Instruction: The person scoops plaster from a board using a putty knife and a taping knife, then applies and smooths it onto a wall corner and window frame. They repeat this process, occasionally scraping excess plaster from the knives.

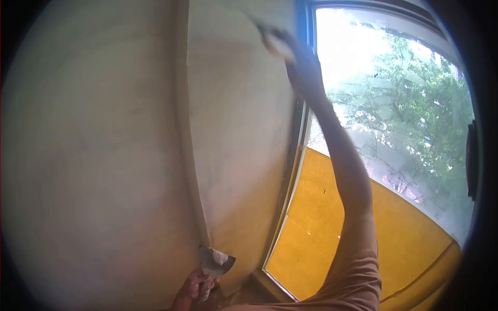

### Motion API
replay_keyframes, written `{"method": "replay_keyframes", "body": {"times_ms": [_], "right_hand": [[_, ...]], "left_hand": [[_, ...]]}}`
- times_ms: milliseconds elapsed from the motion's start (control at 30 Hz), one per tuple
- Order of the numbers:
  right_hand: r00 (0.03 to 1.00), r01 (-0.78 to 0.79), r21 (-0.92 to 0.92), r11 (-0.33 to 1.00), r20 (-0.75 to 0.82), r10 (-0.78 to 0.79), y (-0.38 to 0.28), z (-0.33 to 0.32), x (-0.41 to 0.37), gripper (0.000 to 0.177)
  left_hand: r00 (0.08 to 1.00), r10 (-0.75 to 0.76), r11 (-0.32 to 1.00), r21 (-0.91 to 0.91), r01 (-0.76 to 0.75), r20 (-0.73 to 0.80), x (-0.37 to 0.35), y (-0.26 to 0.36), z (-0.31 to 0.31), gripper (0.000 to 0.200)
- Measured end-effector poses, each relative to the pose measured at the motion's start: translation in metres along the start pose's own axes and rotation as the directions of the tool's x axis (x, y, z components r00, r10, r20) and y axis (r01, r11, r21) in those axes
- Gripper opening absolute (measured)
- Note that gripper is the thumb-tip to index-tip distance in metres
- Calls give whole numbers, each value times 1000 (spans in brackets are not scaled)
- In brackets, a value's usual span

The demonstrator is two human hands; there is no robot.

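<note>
My right hand (303, 70) is raised high beside the window frame, its fingers closed round a putty knife (263, 32). That knife is blurred, and its dark blade points up and left at the wall (238, 93). Low in the view, my left hand (195, 284) grips a second putty knife (211, 262) by the handle, with its wide blade upward. A lump of white putty (220, 257) sits on this blade, which overlaps the foot of the wall's vertical edge.
A vertical corner edge (191, 135) divides the pale wall surfaces. On the right is a framed window (404, 103) with smeared glass and trees outside. Below the glass is a yellow panel (314, 207). A ledge (270, 287) runs along the panel's lower left.
</note>
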State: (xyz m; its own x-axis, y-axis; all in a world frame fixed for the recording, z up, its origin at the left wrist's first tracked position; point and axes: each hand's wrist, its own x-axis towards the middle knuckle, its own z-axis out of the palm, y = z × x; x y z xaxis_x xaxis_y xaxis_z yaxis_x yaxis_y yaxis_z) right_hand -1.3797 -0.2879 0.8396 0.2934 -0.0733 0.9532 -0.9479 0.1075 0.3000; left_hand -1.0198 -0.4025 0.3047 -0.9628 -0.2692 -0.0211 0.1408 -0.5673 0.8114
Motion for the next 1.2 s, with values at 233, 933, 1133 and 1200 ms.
{"method": "replay_keyframes", "body": {"times_ms": [233, 933, 1133, 1200], "right_hand": [[989, 33, -105, 994, 148, -18, 84, 61, 131, 58], [888, 454, 80, 888, 47, -458, 5, 27, 155, 53], [963, 224, -38, 974, 164, -215, 45, 72, 100, 75], [966, 221, -50, 974, 147, -212, 25, 71, 35, 77]], "left_hand": [[999, 41, 995, -94, -44, -27, 5, -29, -12, 31], [998, 3, 991, -133, 5, 56, 9, -32, -32, 38], [1000, 26, 990, -139, -24, 16, 12, -30, -31, 37], [1000, -28, 987, -159, 26, -14, 12, -32, -32, 36]]}}
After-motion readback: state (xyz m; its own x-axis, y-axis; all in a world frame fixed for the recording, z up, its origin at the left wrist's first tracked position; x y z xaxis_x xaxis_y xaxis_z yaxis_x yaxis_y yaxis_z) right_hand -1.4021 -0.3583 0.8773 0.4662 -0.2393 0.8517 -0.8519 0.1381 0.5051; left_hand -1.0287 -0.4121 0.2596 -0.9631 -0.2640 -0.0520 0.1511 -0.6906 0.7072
